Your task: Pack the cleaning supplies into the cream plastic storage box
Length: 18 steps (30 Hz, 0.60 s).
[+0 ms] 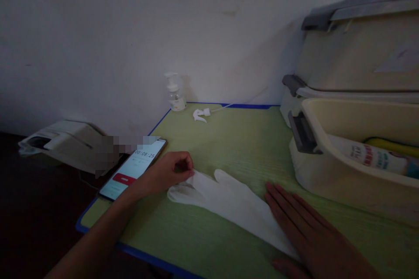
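Observation:
A white glove (234, 198) lies flat across the green tabletop, its fingers toward the left and its cuff toward the lower right. My left hand (175, 166) pinches the glove at its finger end, thumb and forefinger pressed together. Flat on the cuff end rests my right hand (310, 231), its fingers stretched out and its palm down, covering part of the glove. Beside my left wrist a phone (139, 161) shows a running-time display and a red button; my forearm hides part of it.
A clear pump bottle (176, 99) and a white spray nozzle (201, 114) with its tube are near the wall. On the right, an open cream bin (314, 161) holds a white bottle (376, 157). Behind it are stacked lidded boxes (356, 56). A white bin (75, 144) stands left of the blue-edged table (229, 139).

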Each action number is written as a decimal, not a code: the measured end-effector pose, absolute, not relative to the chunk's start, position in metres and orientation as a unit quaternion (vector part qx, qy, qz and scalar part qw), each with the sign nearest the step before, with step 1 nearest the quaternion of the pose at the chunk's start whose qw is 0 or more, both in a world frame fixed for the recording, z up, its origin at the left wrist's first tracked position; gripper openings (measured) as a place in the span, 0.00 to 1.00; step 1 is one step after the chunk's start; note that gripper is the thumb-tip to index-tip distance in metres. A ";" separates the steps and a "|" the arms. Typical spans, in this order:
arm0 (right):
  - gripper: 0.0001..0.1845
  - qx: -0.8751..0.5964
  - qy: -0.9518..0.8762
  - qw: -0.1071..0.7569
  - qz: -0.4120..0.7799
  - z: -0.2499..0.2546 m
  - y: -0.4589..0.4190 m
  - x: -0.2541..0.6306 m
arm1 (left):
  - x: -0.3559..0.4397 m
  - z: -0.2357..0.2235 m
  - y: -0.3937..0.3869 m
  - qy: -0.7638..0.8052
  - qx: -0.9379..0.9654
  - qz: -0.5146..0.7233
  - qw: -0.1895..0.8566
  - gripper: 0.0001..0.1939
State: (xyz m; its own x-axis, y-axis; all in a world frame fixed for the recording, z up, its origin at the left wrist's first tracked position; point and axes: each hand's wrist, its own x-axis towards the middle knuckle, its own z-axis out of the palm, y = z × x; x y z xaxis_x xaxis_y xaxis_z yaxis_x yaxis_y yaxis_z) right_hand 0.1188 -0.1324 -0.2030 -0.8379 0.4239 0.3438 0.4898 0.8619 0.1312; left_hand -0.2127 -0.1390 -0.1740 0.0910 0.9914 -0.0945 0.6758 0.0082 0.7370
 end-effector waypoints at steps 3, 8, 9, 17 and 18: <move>0.36 -0.245 -0.954 0.147 -0.095 -0.204 -0.133 0.118 | -0.211 -0.171 -0.140 0.630 0.653 0.258 0.333 0.05; 0.36 -0.243 -0.955 0.144 -0.088 -0.206 -0.132 0.120 | -0.209 -0.169 -0.141 0.619 0.641 0.274 0.363 0.05; 0.36 -0.243 -0.955 0.145 -0.086 -0.206 -0.132 0.121 | -0.210 -0.169 -0.141 0.615 0.643 0.268 0.370 0.05; 0.39 -0.247 -0.954 0.154 -0.075 -0.206 -0.133 0.122 | -0.218 -0.169 -0.143 0.608 0.676 0.237 0.341 0.07; 0.39 -0.245 -0.954 0.154 -0.080 -0.206 -0.133 0.122 | -0.219 -0.168 -0.143 0.616 0.677 0.231 0.331 0.07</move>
State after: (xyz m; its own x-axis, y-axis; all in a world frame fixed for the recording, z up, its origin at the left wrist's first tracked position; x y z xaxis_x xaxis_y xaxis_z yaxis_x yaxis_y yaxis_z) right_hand 0.1225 -0.1329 -0.2057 -0.8326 0.4428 0.3326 0.4919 0.8673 0.0767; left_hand -0.2188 -0.1428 -0.1678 0.1345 0.9864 -0.0948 0.6812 -0.0225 0.7318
